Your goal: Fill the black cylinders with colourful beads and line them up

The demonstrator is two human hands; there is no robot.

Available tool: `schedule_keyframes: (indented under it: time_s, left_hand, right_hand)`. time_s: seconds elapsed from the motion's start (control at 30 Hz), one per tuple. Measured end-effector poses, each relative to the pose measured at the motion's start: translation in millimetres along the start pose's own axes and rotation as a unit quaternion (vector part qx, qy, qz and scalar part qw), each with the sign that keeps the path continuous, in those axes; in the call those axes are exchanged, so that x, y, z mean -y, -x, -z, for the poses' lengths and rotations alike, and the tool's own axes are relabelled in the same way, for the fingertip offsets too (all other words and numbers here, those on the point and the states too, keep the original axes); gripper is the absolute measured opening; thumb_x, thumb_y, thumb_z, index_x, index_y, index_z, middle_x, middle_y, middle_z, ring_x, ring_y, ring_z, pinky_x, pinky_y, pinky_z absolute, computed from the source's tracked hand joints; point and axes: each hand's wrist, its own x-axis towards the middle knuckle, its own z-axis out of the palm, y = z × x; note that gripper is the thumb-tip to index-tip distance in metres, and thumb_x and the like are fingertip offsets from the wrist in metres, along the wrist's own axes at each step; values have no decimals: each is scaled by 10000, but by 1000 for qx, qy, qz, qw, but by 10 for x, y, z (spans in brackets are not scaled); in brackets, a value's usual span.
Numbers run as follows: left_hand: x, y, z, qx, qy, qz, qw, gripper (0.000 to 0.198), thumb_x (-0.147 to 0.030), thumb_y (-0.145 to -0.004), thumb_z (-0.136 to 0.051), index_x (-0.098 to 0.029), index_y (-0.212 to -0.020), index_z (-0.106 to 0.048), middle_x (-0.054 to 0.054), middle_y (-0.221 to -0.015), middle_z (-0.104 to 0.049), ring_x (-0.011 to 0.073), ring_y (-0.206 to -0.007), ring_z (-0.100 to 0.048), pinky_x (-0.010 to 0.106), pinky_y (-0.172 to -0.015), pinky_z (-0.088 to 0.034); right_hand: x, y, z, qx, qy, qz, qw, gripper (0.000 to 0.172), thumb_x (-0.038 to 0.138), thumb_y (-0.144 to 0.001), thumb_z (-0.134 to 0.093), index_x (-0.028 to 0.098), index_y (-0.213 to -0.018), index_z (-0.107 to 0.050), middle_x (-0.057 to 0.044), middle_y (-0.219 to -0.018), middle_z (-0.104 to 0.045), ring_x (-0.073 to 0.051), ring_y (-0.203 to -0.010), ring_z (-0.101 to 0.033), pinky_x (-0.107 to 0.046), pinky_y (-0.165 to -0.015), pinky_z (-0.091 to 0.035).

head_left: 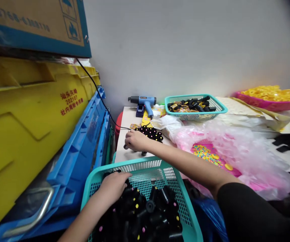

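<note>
My left hand [113,186] lies with its fingers in a heap of black cylindrical parts [150,215] marked with pink and yellow dots. The heap fills a teal mesh basket [124,163] in front of me. My right hand [135,141] reaches over the white table top [127,116] and curls around what looks like a small black part [125,147]. Beside it lies a cluster of black parts with yellow and pink dots [150,133]. My fingers hide whatever my left hand may hold.
A blue hot air gun [145,102] stands at the back, its black cable [102,97] running left. Past it sit a teal basket of black parts [192,116] and a pink tray of yellow rings [271,95]. A pink plastic bag [230,148] lies right; yellow and blue crates [34,111] stack left.
</note>
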Motion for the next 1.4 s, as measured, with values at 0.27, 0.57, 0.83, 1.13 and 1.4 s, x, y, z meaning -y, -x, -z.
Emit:
schedule_keyframes:
  time_s: [0.27, 0.57, 0.83, 1.13, 1.4]
  left_hand:
    - [-302, -156, -28, 8, -47, 61, 997, 281, -144, -810, -556, -111, -1056, -690, 215, -1021, -724, 382, -1004, -674, 487, -837, -529]
    - [-229, 20, -10, 21, -19, 68, 997, 388, -121, -831, -449, -113, -1184, -609, 215, -1133, -666, 362, -1037, -657, 489, -884, -504]
    - [242, 414, -175, -17, 195, 11, 981, 441, -247, -840, -408, -206, -1261, -533, 107, -1229, -549, 252, -1119, -579, 404, -1018, -423]
    - [317, 534, -144, 0, 431, -4, 902, 436, -392, -836, -481, -253, -1249, -490, 61, -1199, -607, 207, -1012, -612, 309, -886, -509]
    - [306, 58, 306, -207, 267, 36, 941, 459, -308, -833, -448, -229, -1285, -460, 71, -1301, -532, 187, -1066, -606, 296, -928, -484]
  right_hand:
    - [-13, -56, -90, 55, 62, 24, 996, 182, 262, -838, -615, 151, -912, -739, -130, -1072, -679, -274, -1047, -510, -336, -768, -410]
    - [-50, -36, 54, 4, 37, -22, 999, 208, 141, -852, -539, 92, -936, -722, -170, -1076, -676, -298, -1074, -520, -377, -826, -402]
    - [684, 809, 267, 88, -191, 1, 978, 291, 261, -908, -466, 187, -1077, -691, -73, -883, -725, -198, -758, -641, -287, -640, -426]
    - [903, 817, -428, 199, -182, 92, 958, 509, 326, -830, -653, 99, -1278, -573, -173, -1203, -619, -252, -955, -630, -326, -735, -494]
    - [600, 1131, 330, 56, -217, 52, 973, 414, 200, -694, -689, 185, -1106, -653, -71, -956, -647, -230, -937, -582, -306, -779, -471]
